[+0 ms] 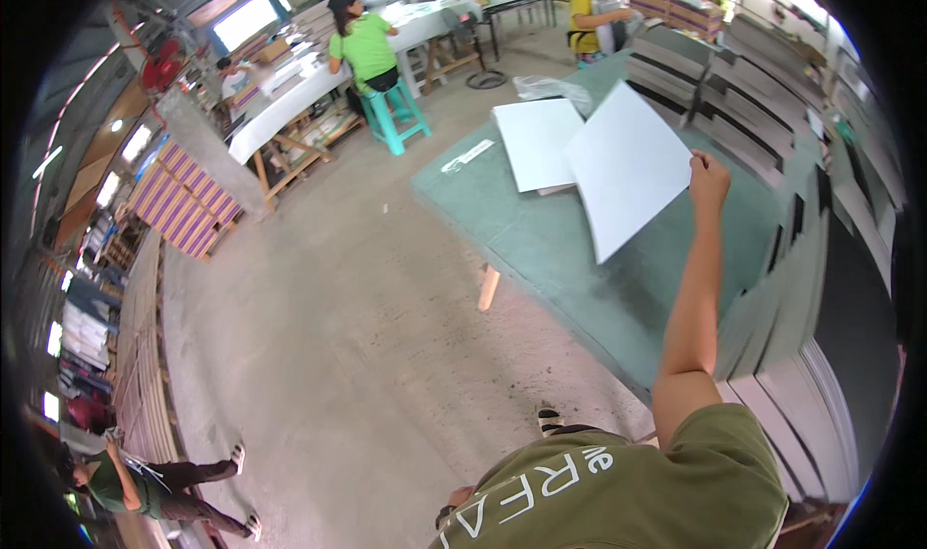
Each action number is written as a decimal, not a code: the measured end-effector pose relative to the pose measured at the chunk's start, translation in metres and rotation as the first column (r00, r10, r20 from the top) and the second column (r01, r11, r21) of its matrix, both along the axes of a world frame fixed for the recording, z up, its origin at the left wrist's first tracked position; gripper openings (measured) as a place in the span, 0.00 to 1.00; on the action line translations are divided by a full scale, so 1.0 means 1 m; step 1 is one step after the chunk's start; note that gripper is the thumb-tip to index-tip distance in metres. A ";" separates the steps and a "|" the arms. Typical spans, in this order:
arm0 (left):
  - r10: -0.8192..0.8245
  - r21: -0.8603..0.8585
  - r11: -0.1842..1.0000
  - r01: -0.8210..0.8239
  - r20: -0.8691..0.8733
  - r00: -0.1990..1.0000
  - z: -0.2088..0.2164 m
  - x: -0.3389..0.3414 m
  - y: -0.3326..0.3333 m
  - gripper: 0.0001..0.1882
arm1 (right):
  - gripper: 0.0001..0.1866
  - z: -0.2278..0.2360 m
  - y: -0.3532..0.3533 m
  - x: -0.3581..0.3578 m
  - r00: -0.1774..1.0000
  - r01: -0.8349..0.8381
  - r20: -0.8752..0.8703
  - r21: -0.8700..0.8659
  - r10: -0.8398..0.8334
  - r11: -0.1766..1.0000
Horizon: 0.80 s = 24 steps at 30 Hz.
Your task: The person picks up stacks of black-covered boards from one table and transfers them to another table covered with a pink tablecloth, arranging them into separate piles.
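My right hand (710, 177) is closed on the right corner of a white sheet (632, 168), stiff like thin board, and holds it tilted over the green table (541, 225). Partly behind it, another white sheet (536, 143) lies on the table, seemingly on top of more sheets. Clear plastic film (552, 90) rests crumpled just beyond them. A narrow white strip (467, 157) lies near the table's left edge. Low beside my body, only a bit of my left hand (460, 497) shows, with a dark band near it; its fingers are hidden.
Tall stacks of grey and white board (772, 375) line the table's right side. A person in bright green (367, 52) sits on a teal stool (394, 119) at a long table. Striped boxes (183, 197) stand far left. Another person (145, 486) stands at lower left.
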<state>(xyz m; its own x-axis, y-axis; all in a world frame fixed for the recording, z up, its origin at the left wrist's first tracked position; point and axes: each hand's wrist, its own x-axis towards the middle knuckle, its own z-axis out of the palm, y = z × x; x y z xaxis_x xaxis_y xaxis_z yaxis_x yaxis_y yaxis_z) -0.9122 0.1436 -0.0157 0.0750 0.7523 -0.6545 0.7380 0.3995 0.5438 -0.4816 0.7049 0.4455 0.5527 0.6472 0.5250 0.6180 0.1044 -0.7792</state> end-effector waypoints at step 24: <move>0.715 -0.455 0.677 -0.578 0.222 0.663 -0.011 -0.025 -0.101 0.18 | 0.31 -0.162 -0.245 -0.134 0.778 -0.398 0.236 -0.533 0.582 0.747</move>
<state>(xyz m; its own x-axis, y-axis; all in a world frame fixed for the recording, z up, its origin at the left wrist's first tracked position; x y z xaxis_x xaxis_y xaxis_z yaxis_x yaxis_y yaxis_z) -0.9368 0.0425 -0.0271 -0.0737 0.4496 -0.8902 -0.0007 0.8926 0.4509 -0.6151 0.4598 0.2837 -0.0829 0.9736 0.2125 0.8184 0.1882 -0.5429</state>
